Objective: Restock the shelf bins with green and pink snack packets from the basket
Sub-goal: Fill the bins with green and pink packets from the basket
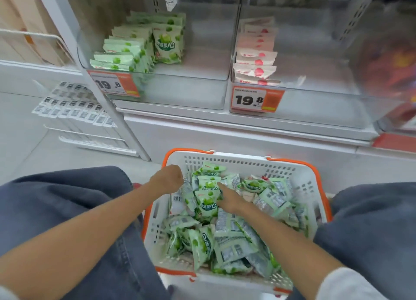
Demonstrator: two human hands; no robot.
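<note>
Two shelf bins [191, 92], two tags [249, 99] reading "19.8". One basket [292, 162]: left hand [167, 179] curled, grip unclear; right hand [228, 200] touches green packets [208, 187].

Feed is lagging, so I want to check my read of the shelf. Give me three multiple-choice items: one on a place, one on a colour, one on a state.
1. Where are the pink packets?
A. in the right-hand clear bin
B. hanging on a hook
C. on the floor

2. What colour is the rim of the basket?
A. blue
B. orange
C. black

3. How full is the left-hand bin with the green packets?
A. empty
B. partly full, its right side bare
C. packed to the brim

Answers:
1 A: they stand in a row just behind the right price tag.
2 B: an orange band edges the white basket.
3 B: the packets fill only the bin's left part.
</note>
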